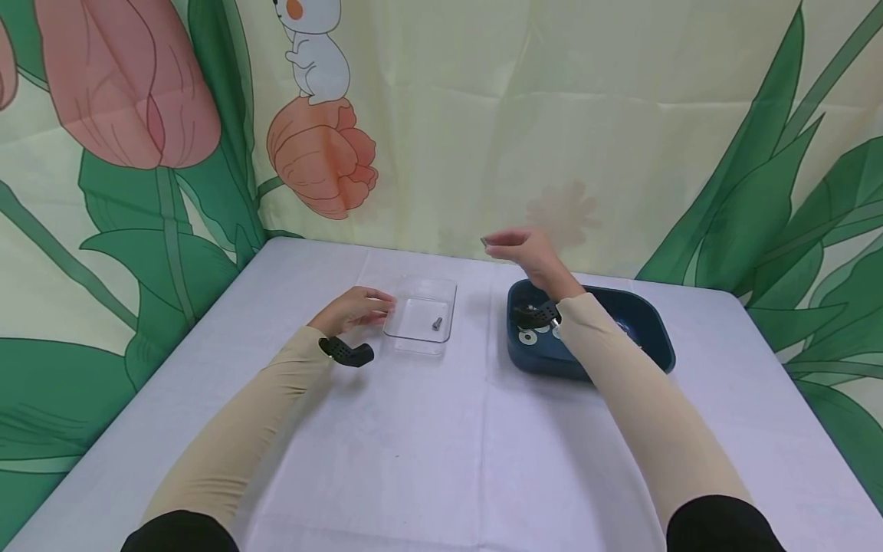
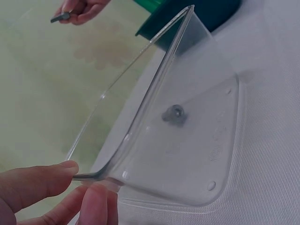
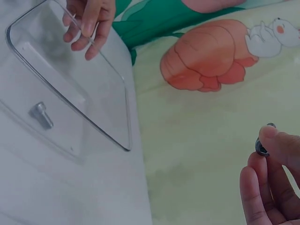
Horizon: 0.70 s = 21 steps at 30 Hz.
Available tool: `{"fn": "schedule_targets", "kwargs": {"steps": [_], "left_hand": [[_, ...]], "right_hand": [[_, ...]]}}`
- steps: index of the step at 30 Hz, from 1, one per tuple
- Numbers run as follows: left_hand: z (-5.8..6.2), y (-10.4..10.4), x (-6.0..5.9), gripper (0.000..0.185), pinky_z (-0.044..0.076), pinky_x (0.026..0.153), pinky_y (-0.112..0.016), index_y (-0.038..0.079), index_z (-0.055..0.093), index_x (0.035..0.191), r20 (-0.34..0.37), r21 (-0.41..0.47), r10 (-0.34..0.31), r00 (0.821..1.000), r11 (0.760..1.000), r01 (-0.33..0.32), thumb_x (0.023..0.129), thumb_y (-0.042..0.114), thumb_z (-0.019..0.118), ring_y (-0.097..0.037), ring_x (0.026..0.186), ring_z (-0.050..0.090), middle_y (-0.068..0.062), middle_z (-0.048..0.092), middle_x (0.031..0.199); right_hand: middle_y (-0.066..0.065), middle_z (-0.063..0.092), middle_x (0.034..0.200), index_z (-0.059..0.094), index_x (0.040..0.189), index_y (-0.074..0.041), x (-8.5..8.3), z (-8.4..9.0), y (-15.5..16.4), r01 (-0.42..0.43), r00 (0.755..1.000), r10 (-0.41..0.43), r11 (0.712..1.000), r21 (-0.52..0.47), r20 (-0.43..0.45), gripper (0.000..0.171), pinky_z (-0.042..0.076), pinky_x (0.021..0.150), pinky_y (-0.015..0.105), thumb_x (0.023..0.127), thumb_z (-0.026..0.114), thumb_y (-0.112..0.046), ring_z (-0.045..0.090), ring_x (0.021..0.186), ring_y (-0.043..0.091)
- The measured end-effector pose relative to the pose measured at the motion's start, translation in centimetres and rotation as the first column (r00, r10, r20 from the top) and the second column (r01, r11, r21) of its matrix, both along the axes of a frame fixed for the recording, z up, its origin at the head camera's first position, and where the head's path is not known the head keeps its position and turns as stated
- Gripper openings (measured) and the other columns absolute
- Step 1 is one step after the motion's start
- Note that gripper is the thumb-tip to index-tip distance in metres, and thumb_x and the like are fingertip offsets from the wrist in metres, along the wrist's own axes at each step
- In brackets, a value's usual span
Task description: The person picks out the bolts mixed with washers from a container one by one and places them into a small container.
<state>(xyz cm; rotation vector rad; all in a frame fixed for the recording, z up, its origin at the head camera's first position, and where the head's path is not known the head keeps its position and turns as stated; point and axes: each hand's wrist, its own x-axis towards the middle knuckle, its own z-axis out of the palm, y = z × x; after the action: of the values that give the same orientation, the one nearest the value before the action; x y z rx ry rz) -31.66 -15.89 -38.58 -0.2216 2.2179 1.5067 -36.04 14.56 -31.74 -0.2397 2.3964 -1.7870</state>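
Mid-transfer: right hand (image 1: 524, 249) pinched a bolt (image 2: 60, 18) at centre frame, left fingers (image 2: 42, 180) gripping the tray (image 1: 422, 314) rim; next, probably drop it in.

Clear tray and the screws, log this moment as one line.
left hand grips clear tray rim | right hand pinches screw, raised | one screw in tray | washers in blue bin

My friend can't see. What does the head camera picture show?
A person's right hand pinches a small bolt above a dark blue tray of washers. The left hand touches a clear tray holding one bolt, on a white table.
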Motion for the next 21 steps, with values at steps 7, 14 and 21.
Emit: {"fn": "schedule_targets", "kwargs": {"steps": [7, 14, 21], "left_hand": [[-0.1, 0.1, 0.0, 0.044, 0.050, 0.077, -0.014, 0.000, 0.050, 0.132, 0.006, 0.002, 0.007, 1.000, 1.000, -0.007, 0.092, 0.015, 0.060, -0.015, 0.096, 0.053, -0.016, 0.050, 0.133], [-0.1, 0.0, 0.0, 0.043, 0.050, 0.076, -0.014, -0.001, 0.049, 0.132, 0.001, 0.009, 0.002, 1.000, 1.000, -0.002, 0.093, 0.014, 0.059, -0.015, 0.096, 0.053, -0.016, 0.050, 0.132], [-0.1, 0.0, -0.1, 0.043, 0.049, 0.073, -0.013, -0.001, 0.049, 0.132, -0.002, 0.008, 0.003, 1.000, 1.000, -0.003, 0.093, 0.014, 0.059, -0.015, 0.095, 0.053, -0.016, 0.051, 0.132]], "right_hand": [[0.014, 0.063, 0.121, 0.063, 0.118, 0.000, -0.2, -0.6, -1.2, -0.030, 0.999, 0.030, 1.000, 0.004, -0.013, 0.035, 0.041, 0.105, 0.039, 0.085, 0.068, -0.011, 0.057, 0.112, 0.023], [0.015, 0.061, 0.123, 0.063, 0.118, -0.002, -0.1, -0.9, -2.2, -0.045, 0.999, 0.045, 0.999, 0.013, -0.012, 0.034, 0.040, 0.107, 0.039, 0.086, 0.068, -0.012, 0.055, 0.115, 0.025], [0.015, 0.062, 0.122, 0.064, 0.116, -0.001, 0.0, -1.2, -3.2, -0.070, 0.997, 0.070, 0.998, 0.005, -0.013, 0.032, 0.041, 0.106, 0.040, 0.085, 0.068, -0.010, 0.056, 0.114, 0.025]]}}
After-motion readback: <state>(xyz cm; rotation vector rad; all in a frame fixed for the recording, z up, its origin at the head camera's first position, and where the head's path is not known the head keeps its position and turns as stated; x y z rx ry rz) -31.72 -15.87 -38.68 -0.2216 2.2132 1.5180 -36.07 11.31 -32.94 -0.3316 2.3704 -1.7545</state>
